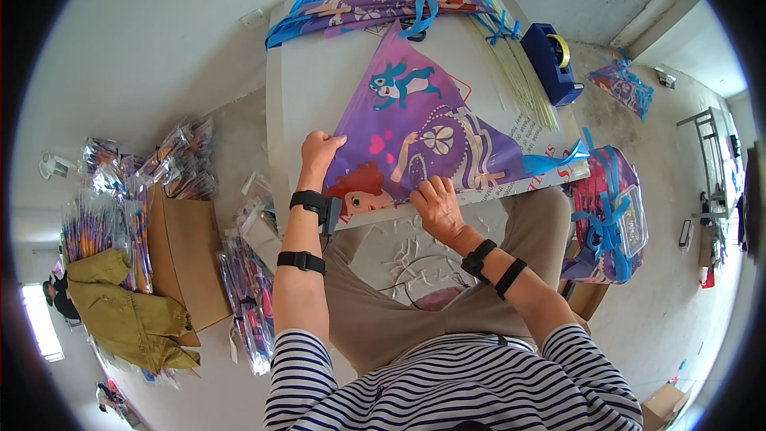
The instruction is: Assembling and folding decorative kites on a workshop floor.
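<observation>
A purple printed kite of thin fabric lies across the board on my lap, its pointed tip toward the far side. It shows a blue animal, pink hearts and a red-haired cartoon figure. Along its left edge, my left hand pinches the fabric between thumb and fingers. My right hand is closed on the near edge, fingertips bent over the fabric. A blue ribbon-like strip sticks out from the kite's right corner.
Folded kites with blue tails lie at the board's far edge, beside thin pale rods and a blue tape dispenser. Bagged kites and a cardboard box stand left; a bundle of kites sits right.
</observation>
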A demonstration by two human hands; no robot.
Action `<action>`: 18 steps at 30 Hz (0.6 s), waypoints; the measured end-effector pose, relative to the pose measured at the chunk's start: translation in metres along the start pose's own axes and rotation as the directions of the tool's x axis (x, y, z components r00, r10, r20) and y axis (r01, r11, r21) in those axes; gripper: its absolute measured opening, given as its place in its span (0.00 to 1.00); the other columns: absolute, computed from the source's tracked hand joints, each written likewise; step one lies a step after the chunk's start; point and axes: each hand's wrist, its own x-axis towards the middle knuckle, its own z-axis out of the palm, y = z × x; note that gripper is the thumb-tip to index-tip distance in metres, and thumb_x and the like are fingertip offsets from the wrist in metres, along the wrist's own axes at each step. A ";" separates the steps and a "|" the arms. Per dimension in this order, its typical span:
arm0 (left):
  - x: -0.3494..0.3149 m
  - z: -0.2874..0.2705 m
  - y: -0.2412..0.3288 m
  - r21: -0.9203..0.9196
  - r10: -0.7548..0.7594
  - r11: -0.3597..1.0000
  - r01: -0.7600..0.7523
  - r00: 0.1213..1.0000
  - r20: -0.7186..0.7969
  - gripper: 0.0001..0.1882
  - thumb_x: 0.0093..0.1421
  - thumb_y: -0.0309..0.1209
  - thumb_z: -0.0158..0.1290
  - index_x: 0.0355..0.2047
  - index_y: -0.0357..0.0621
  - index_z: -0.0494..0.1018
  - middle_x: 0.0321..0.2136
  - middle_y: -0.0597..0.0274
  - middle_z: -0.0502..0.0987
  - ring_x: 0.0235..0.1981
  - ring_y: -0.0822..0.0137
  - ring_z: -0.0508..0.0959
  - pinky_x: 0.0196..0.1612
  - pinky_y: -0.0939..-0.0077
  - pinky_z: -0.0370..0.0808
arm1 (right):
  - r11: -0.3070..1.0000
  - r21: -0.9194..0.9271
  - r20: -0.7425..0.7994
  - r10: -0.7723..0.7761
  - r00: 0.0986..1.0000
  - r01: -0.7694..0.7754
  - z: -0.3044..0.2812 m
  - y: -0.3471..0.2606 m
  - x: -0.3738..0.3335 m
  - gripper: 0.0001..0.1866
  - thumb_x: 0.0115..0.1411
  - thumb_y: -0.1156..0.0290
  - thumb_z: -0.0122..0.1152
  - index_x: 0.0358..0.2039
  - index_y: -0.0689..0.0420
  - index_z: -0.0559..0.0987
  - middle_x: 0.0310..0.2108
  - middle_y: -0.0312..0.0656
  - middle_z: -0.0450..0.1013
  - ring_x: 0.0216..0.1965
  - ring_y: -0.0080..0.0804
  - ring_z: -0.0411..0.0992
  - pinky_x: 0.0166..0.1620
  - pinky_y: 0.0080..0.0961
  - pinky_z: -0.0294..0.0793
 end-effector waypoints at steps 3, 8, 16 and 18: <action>0.001 0.001 -0.002 -0.100 -0.054 0.993 0.062 0.995 0.085 0.13 0.52 0.32 0.69 0.22 0.39 0.76 0.20 0.69 0.76 0.23 0.74 0.73 0.29 0.73 0.71 | 1.000 0.009 0.006 0.005 1.000 -0.005 -0.001 -0.001 0.000 0.11 0.45 0.77 0.58 0.33 0.56 0.75 0.34 0.42 0.66 0.38 0.43 0.66 0.44 0.40 0.64; -0.004 0.002 0.001 -0.205 -0.018 0.979 0.022 1.000 0.022 0.10 0.51 0.28 0.67 0.21 0.42 0.75 0.19 0.73 0.73 0.21 0.78 0.69 0.25 0.76 0.65 | 1.000 0.007 -0.014 0.011 1.000 -0.011 -0.002 -0.002 0.000 0.13 0.45 0.77 0.58 0.35 0.56 0.77 0.34 0.42 0.65 0.39 0.43 0.66 0.46 0.41 0.65; -0.006 0.008 0.003 -0.195 -0.040 0.981 0.022 0.995 -0.086 0.08 0.49 0.21 0.67 0.23 0.40 0.76 0.20 0.73 0.75 0.20 0.78 0.69 0.24 0.76 0.65 | 0.999 0.043 0.001 0.015 1.000 -0.015 -0.003 -0.006 -0.002 0.16 0.46 0.78 0.59 0.38 0.53 0.81 0.34 0.42 0.66 0.40 0.43 0.66 0.47 0.42 0.66; -0.007 0.010 -0.001 -0.109 -0.030 0.994 0.017 0.993 -0.118 0.08 0.48 0.20 0.67 0.26 0.38 0.78 0.20 0.71 0.76 0.21 0.77 0.71 0.25 0.76 0.67 | 0.999 0.052 0.009 0.013 1.000 -0.013 -0.003 -0.009 -0.006 0.16 0.46 0.78 0.60 0.38 0.53 0.82 0.34 0.42 0.66 0.40 0.43 0.66 0.47 0.42 0.66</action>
